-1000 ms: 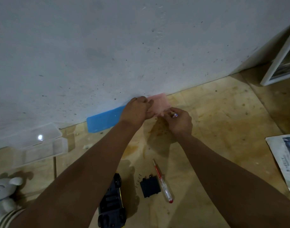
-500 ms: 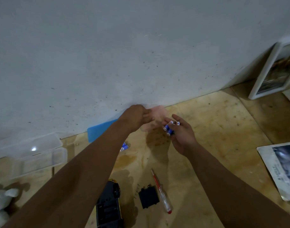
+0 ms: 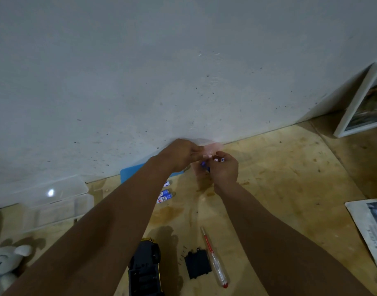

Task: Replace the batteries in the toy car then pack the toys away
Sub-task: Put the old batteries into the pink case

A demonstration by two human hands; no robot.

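My left hand (image 3: pixel 181 154) pinches a pale pink plastic pack (image 3: pixel 211 146) held up near the wall. Touching it from the right, my right hand (image 3: pixel 225 169) curls round a few small blue batteries (image 3: pixel 204 164), white ends showing at the fingertips. Two blue-and-white batteries (image 3: pixel 165 196) lie on the wooden floor (image 3: pixel 290 178) below my left forearm. The black toy car (image 3: pixel 145 272) lies upside down with yellow edging, its battery bay open. Its black cover (image 3: pixel 198 263) and tiny screws (image 3: pixel 182 255) sit beside it, with a red-and-clear screwdriver (image 3: pixel 215 261) to the right.
A clear plastic storage box (image 3: pixel 55 201) stands at the left by the wall. A white plush toy (image 3: pixel 6 263) lies at the bottom left. A blue sheet (image 3: pixel 130 174) leans at the wall's foot. A framed picture (image 3: pixel 362 103) leans at the right; a printed paper (image 3: pixel 371 227) lies at the right edge.
My hands have stayed together at the pink pack while the view tilted up. My right hand, opened flat with batteries half a second ago, has curled round them. Loose batteries now show on the floor.
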